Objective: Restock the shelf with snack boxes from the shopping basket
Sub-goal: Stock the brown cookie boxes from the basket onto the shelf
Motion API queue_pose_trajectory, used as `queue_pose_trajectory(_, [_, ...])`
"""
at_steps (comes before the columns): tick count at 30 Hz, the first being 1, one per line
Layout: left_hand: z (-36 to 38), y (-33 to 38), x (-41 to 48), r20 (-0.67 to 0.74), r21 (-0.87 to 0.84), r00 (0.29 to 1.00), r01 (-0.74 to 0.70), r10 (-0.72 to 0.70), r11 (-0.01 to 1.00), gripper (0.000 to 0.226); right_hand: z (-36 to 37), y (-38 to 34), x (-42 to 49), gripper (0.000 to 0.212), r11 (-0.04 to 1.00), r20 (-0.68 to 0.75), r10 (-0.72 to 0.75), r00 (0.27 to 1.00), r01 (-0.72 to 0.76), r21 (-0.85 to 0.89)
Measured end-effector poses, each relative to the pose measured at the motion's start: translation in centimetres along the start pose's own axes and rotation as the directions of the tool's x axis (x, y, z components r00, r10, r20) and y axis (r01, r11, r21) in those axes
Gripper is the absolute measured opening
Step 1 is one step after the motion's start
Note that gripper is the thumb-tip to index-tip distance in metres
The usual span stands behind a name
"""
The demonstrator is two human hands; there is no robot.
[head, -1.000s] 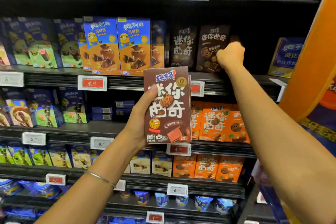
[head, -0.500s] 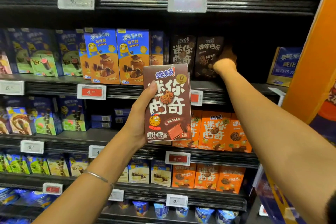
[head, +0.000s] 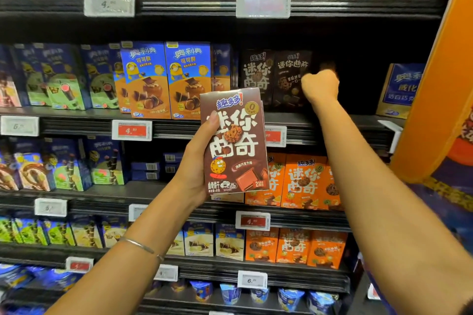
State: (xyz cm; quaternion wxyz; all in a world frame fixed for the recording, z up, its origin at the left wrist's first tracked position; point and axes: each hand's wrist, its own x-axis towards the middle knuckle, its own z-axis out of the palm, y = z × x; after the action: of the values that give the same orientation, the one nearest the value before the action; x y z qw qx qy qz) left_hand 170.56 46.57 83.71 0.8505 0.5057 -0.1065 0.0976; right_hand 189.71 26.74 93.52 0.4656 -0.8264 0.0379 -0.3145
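Barely anything has shifted in the last half second. The view tipped up a bit compared to a second ago, so more of the top row shows now.

Closest in, a forearm with a thin silver bracelet comes up from below and left of the brown cookie box. The left hand is grasping that box upright by its left edge, thumb across the front, out in front of the shelf.

Up and to the right of the brown cookie box, the right hand is reached into the dark gap on the shelf, just right of two dark cookie boxes. Its fingers curl away from the camera, and honestly I can't tell if they've got hold of anything in there.

Further back, blue Minion boxes stand up and left of the brown cookie box. Orange cookie boxes sit one level lower, right behind it and off to its right.
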Motion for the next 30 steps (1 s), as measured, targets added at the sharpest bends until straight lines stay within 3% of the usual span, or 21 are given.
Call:
queue_pose_trajectory(2, [0.2,0.1,-0.1,-0.007,-0.005,1.0,-0.004,0.004,1.0,0.031,-1.4,-0.5,-3.4,0.038,0.967,-0.02,-0.09,0.996,0.092,0.236])
queue_pose_trajectory(5, [0.9,0.4,0.0,-0.005,-0.006,1.0,-0.018,0.018,1.0,0.031,-3.8,-0.9,-9.6,0.025,0.832,0.159,-0.22,0.963,0.1,0.546])
queue_pose_trajectory(8, [1.7,1.0,0.4,0.005,0.041,0.999,-0.052,0.052,0.998,0.031,-5.7,-0.9,-14.1,0.033,0.811,0.377,-0.336,0.863,0.061,0.582])
queue_pose_trajectory(11, [2.7,1.5,0.8,-0.021,0.085,0.997,-0.073,0.075,0.994,0.036,-6.0,-1.0,-16.2,0.049,0.837,0.461,-0.369,0.807,0.072,0.542])
queue_pose_trajectory(16, [4.2,1.8,1.2,-0.079,0.14,0.994,-0.07,0.082,0.988,0.073,-6.7,-1.1,-16.2,0.049,0.901,0.446,-0.311,0.839,0.11,0.42])
queue_pose_trajectory(21, [4.6,2.1,2.3,-0.123,0.129,0.988,-0.076,0.092,0.989,0.056,-8.5,-1.6,-15.0,0.031,0.876,0.435,-0.321,0.842,0.089,0.474])
queue_pose_trajectory(27, [4.2,3.0,4.1,-0.24,0.191,0.963,-0.075,0.12,0.979,0.06,-10.7,-1.1,-10.4,0.03,0.815,0.167,-0.223,0.961,0.09,0.572])
queue_pose_trajectory(30, [4.6,3.5,4.7,-0.239,0.203,0.957,-0.114,0.162,0.972,0.06,-10.7,0.4,-7.2,0.041,0.856,-0.005,-0.158,0.987,0.139,0.497])
